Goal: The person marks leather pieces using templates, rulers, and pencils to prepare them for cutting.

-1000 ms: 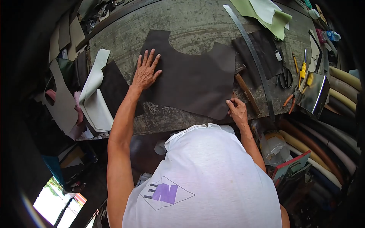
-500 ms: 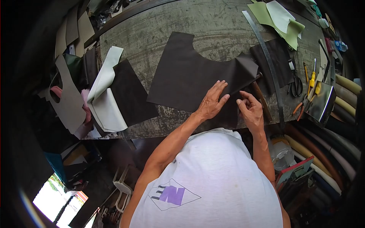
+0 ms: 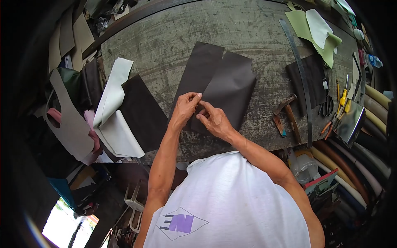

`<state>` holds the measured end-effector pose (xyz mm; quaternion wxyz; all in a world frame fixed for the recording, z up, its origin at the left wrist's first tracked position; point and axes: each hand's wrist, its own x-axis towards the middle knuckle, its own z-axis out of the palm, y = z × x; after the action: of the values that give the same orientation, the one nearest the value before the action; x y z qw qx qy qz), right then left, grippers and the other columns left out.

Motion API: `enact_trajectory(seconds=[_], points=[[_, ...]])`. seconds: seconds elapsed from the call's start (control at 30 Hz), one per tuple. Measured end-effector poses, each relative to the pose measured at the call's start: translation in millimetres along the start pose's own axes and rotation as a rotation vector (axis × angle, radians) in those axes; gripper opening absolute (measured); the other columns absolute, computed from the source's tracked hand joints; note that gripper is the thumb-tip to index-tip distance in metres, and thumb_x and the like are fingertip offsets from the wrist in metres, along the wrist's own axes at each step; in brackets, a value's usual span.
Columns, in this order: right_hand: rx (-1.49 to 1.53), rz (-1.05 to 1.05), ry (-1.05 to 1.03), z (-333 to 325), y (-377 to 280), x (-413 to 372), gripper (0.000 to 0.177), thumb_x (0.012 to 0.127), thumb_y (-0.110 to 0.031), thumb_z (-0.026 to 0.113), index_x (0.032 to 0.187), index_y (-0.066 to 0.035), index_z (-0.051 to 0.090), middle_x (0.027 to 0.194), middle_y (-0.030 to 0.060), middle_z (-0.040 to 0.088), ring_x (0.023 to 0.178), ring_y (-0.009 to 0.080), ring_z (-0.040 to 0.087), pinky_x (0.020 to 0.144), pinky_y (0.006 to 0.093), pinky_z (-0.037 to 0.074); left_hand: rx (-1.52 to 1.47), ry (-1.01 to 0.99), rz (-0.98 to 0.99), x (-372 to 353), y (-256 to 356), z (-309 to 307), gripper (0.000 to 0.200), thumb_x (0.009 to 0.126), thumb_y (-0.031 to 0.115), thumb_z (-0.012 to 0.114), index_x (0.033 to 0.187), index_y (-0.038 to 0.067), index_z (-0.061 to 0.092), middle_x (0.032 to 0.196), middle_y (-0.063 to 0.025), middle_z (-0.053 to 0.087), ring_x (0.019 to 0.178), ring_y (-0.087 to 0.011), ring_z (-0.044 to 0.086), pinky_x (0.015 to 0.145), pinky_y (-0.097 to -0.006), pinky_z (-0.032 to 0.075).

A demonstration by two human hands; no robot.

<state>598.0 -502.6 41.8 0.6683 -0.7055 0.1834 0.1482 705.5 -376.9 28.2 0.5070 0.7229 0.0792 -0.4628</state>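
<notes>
- The white T-shirt [image 3: 231, 194] that the person is wearing is carrying the only mark that can be read, a printed logo [image 3: 178, 223] on its back.
- The logo is showing a bold purple capital "N" inside a thin dark diamond outline.
- Just left of the "N", three short dark bars are lying stacked, reading like an "E" without its upright.
- Any print on the small items [image 3: 372, 60] at the workbench's [image 3: 165, 37] far right edge is appearing too small to read.

A dark sheet [image 3: 225, 84] lies folded in two on the worn table [image 3: 165, 37]. The left hand [image 3: 185, 109] and the right hand [image 3: 213, 120] pinch its near edge together, fingertips touching. A hammer [image 3: 286, 113] lies to the right, near a long metal ruler [image 3: 302, 74] and scissors [image 3: 327, 101].
</notes>
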Motion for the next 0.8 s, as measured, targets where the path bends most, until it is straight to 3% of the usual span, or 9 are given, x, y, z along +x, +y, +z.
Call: enact_trajectory(seconds=[0.13,0.2,0.33,0.37,0.47,0.5,0.6,0.63,0.8], points=[[-0.091,-0.131,-0.141,-14.1,3.5,-2.6,0.039,0.091,-0.015,0.071,0.126,0.001,0.061,0.095,0.0146,0.072,0.087,0.0280,0.070,0.076,0.0388,0.055,0.057,0.011,-0.037,2.2,-6.6,0.6,0.030,0.095,0.024,0.071,0.106,-0.004,0.069,0.080,-0.0024,0.066,0.070,-0.0088,0.061,0.061,-0.0250,0.049],[-0.247,-0.246,-0.051,-32.5,-4.1,-8.4,0.035,0.089,-0.011,0.072,0.121,0.000,0.064,0.095,0.0135,0.072,0.088,0.0285,0.069,0.079,0.0408,0.055,0.135,0.041,0.001,-1.4,-12.0,9.1,0.029,0.092,0.022,0.073,0.103,-0.005,0.071,0.079,-0.0052,0.069,0.070,-0.0127,0.063,0.064,-0.0302,0.052],[-0.488,-0.400,0.256,-69.5,9.5,-16.0,0.034,0.086,-0.005,0.073,0.119,0.000,0.065,0.096,0.0129,0.070,0.089,0.0294,0.068,0.082,0.0419,0.054,0.367,0.138,0.343,-10.0,-13.4,40.6,0.019,0.088,0.011,0.071,0.099,-0.005,0.069,0.079,-0.0115,0.067,0.070,-0.0201,0.065,0.067,-0.0335,0.052],[-0.530,-0.423,0.323,-77.0,14.4,-17.1,0.035,0.085,-0.003,0.073,0.119,0.000,0.065,0.099,0.0129,0.069,0.091,0.0298,0.067,0.084,0.0421,0.054,0.369,0.158,0.426,-15.9,-8.7,45.5,0.015,0.088,0.006,0.069,0.099,-0.003,0.068,0.085,-0.0139,0.066,0.072,-0.0261,0.066,0.067,-0.0364,0.052],[-0.733,-0.468,0.386,-89.3,19.4,-23.1,0.037,0.084,-0.002,0.073,0.120,-0.001,0.065,0.113,0.0136,0.065,0.105,0.0310,0.063,0.092,0.0433,0.050,0.618,0.399,0.663,-21.5,-8.9,31.4,0.014,0.089,0.004,0.068,0.101,-0.004,0.065,0.083,-0.0119,0.063,0.066,-0.0223,0.062,0.064,-0.0342,0.050],[-0.806,-0.425,0.326,-87.0,29.2,-26.2,0.044,0.086,-0.007,0.073,0.128,-0.004,0.062,0.131,0.0150,0.058,0.126,0.0338,0.053,0.103,0.0467,0.043,0.704,0.458,0.623,-17.4,-12.1,17.7,0.013,0.089,0.003,0.066,0.101,-0.003,0.064,0.084,-0.0142,0.061,0.065,-0.0268,0.061,0.064,-0.0375,0.050],[-0.963,-0.437,0.265,-74.6,41.5,-18.9,0.051,0.089,-0.016,0.072,0.136,-0.007,0.057,0.141,0.0148,0.053,0.138,0.0331,0.044,0.112,0.0482,0.036,0.782,0.488,0.490,-2.8,-23.9,-18.0,0.015,0.091,0.006,0.064,0.104,-0.002,0.065,0.088,-0.0157,0.064,0.075,-0.0310,0.065,0.068,-0.0411,0.051],[-0.983,-0.423,0.225,-70.6,50.0,-16.9,0.058,0.091,-0.025,0.072,0.143,-0.011,0.052,0.150,0.0141,0.047,0.147,0.0332,0.033,0.118,0.0499,0.028,0.765,0.468,0.466,-3.9,-24.5,-20.9,0.016,0.091,0.006,0.064,0.105,-0.002,0.065,0.087,-0.0158,0.064,0.074,-0.0306,0.065,0.068,-0.0411,0.051],[-1.023,-0.397,0.212,-62.6,58.5,-9.9,0.063,0.091,-0.032,0.071,0.147,-0.012,0.049,0.157,0.0116,0.040,0.152,0.0321,0.025,0.122,0.0530,0.020,0.692,0.462,0.463,-0.6,-21.8,-25.2,0.018,0.093,0.007,0.062,0.108,-0.003,0.065,0.086,-0.0164,0.064,0.073,-0.0291,0.064,0.069,-0.0408,0.052]])
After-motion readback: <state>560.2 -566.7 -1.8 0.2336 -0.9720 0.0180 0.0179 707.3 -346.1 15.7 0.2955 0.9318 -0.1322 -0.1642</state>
